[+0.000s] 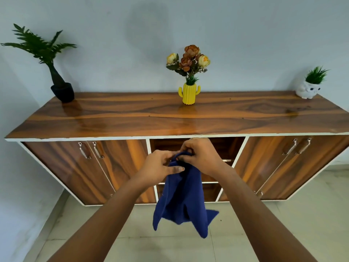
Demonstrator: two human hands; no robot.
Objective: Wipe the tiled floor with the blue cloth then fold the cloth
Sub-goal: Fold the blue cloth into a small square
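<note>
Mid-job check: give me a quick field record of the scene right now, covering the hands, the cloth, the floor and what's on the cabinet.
left hand: gripping the top of the cloth, fingers closed
right hand: pinching the same top edge, close beside the left
blue cloth: bunched, hanging in the air, not folded, clear of the floor
tiled floor: pale tiles, nothing lying on it in view
cabinet: wooden top, doors shut, open middle shelves
on cabinet: dark potted plant, yellow cactus vase with flowers, white owl planter
</note>
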